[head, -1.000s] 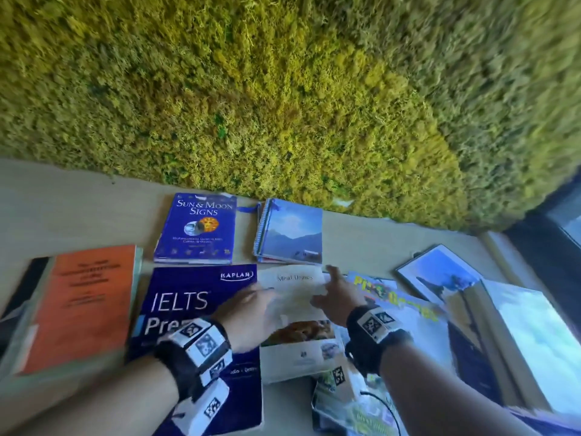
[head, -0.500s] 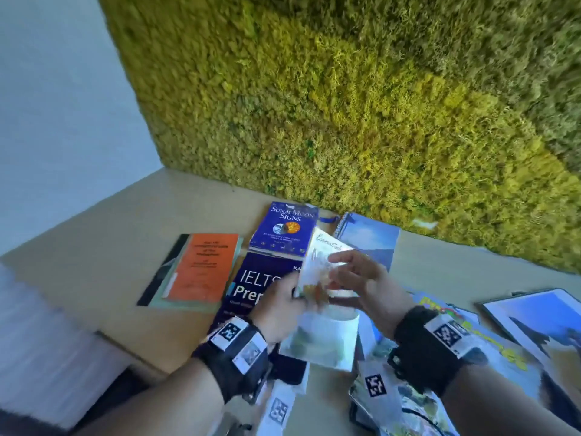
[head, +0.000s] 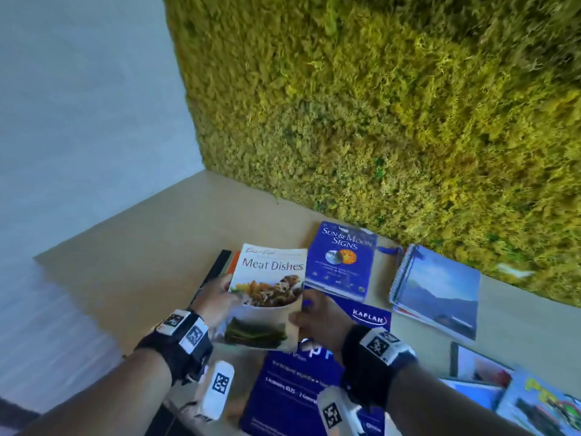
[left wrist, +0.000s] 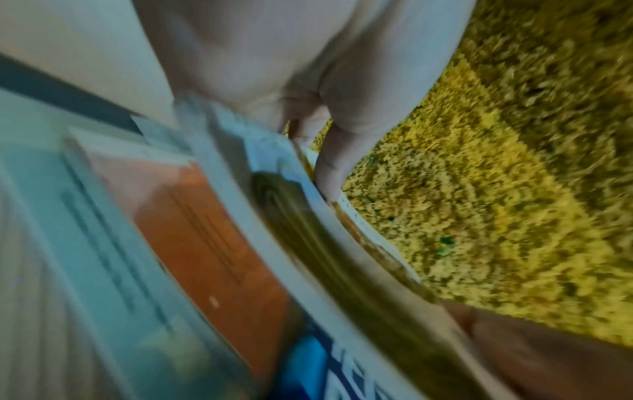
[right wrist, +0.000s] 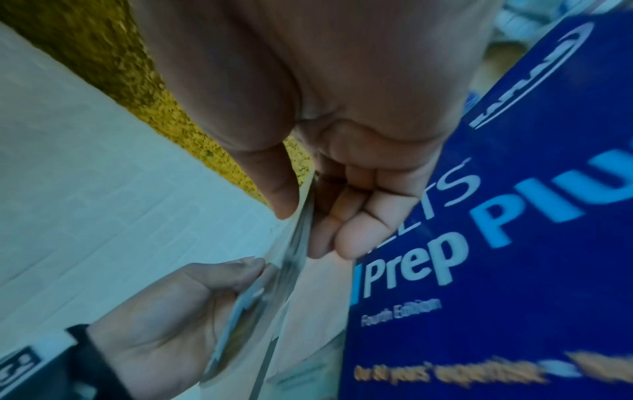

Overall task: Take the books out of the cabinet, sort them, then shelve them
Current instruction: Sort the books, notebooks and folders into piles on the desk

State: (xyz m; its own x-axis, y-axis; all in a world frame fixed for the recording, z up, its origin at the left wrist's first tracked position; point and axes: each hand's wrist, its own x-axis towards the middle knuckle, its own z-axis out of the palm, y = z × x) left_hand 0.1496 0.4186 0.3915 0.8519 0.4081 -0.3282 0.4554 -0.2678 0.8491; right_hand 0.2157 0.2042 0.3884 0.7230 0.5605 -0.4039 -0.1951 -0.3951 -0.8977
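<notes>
A thin white cookbook titled Meat Dishes (head: 267, 297) is held up off the table, cover toward me. My left hand (head: 220, 298) grips its left edge, thumb on the cover. My right hand (head: 314, 316) pinches its right edge; in the right wrist view the thumb and curled fingers (right wrist: 329, 216) clamp the booklet's edge (right wrist: 301, 224). In the left wrist view the booklet (left wrist: 325, 243) is blurred under my thumb. Below lies the blue IELTS Prep Plus book (head: 301, 382), also (right wrist: 496, 243). The orange book (left wrist: 212, 243) lies flat behind the cookbook.
The blue Sun & Moon Signs book (head: 341, 259) and a spiral notebook (head: 437, 291) lie near the moss wall (head: 377, 121). More picture books (head: 518, 398) are spread at the right. The wooden table (head: 141, 240) has bare surface at the left.
Both hands have lifted the Meat Dishes booklet off the IELTS book and turned its cover up toward me. The head view has swung left.
</notes>
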